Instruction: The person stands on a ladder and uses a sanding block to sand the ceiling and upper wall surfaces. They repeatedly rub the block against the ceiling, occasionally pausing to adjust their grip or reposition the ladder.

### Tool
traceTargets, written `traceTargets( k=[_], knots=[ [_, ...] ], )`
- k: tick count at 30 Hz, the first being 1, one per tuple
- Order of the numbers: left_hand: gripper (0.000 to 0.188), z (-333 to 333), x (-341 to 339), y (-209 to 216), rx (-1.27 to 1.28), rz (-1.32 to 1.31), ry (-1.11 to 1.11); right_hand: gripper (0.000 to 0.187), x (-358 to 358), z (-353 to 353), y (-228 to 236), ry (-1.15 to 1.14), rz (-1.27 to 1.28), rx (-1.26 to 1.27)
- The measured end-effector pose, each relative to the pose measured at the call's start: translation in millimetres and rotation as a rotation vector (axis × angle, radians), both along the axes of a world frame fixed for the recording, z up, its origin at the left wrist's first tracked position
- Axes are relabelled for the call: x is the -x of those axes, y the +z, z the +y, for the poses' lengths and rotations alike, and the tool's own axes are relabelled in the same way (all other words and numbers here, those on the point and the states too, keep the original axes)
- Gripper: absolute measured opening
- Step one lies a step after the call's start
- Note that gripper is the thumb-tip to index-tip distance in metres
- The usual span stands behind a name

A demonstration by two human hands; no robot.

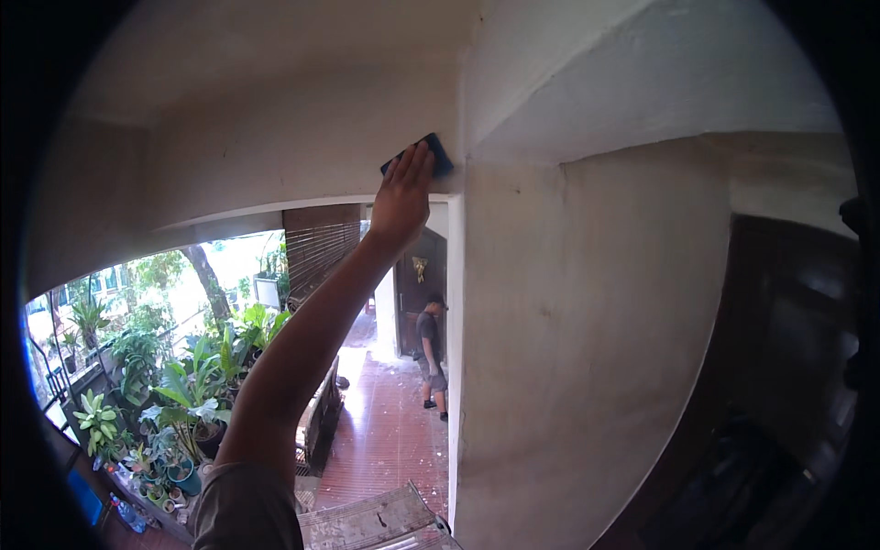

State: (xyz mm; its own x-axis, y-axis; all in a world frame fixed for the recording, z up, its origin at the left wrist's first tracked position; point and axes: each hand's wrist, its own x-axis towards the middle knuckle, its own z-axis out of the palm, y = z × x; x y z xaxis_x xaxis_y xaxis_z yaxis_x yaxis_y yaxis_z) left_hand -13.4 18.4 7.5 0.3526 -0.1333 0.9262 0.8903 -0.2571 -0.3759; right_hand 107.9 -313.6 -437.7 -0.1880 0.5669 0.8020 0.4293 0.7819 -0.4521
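Note:
My left arm reaches up from the lower left, and my left hand (406,194) is raised to the beige wall (302,137) above an opening. Under its fingers is a dark, flat rectangular piece that looks like sandpaper (440,158), pressed against the wall close to the inner corner. The fingers lie over it, with its edges showing on both sides. Faint marks and uneven tone show on the wall surface. My right hand is out of the picture.
Beyond the opening, a person (431,353) stands on a red tiled floor (380,431) scattered with pale flecks. Potted plants (188,394) line the left. A worn board-like surface (376,521) lies below me. A pale beam (660,82) juts out at upper right, above a dark door (779,312).

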Motion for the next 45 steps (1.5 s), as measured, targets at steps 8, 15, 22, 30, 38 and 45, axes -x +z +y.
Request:
traceTargets(
  k=[8, 15, 22, 30, 38, 45],
  knots=[
    [0.053, -3, -7, 10, 0.136, 0.032, 0.116, 0.016, 0, 3, 2, -0.016, 0.018, -0.019],
    [0.049, -4, -15, 9, 0.008, -0.036, 0.144, 0.014, 0, 3, 1, 0.013, 0.056, -0.043],
    [0.051, -1, -13, 32, -0.162, -0.06, 0.043, 0.015, -2, 4, -2, 0.028, 0.0, -0.041],
    [0.054, 2, -13, 49, -0.049, -0.043, 0.09, 0.015, -2, 6, -2, 0.127, 0.067, -0.084],
    [0.053, 1, -12, 64, -0.009, -0.078, 0.079, 0.016, -7, 9, -4, 0.176, 0.085, -0.082],
    [0.05, 18, -12, 77, -0.009, -0.093, 0.142, 0.011, -10, 13, -5, 0.191, 0.089, -0.076]
  ],
)
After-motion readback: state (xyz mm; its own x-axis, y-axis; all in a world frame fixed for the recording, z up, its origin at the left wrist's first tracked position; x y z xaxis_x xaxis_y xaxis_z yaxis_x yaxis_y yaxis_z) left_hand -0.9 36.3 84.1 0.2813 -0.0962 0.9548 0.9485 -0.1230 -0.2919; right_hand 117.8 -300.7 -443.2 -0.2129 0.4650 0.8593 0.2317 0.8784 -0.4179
